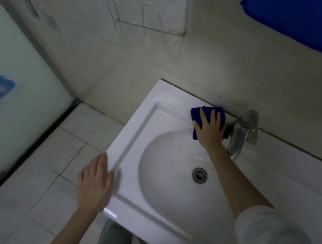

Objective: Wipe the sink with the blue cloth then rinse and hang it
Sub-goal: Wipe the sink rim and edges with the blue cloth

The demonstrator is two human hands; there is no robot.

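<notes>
A white ceramic sink [138, 135] with a round basin and a metal drain [199, 175] fills the lower middle of the head view. On its back ledge, just left of the grey metal tap [242, 132], lies the folded blue cloth [197, 113]. My right hand [210, 129] presses flat on that cloth with fingers spread. My left hand [94, 184] hovers flat with fingers together at the sink's left edge and holds nothing.
A white wire rack [147, 21] hangs on the tiled wall above the sink. A blue panel [292, 13] sits at the upper right. A frosted glass door [8, 96] stands at the left, over a pale tiled floor [44, 180].
</notes>
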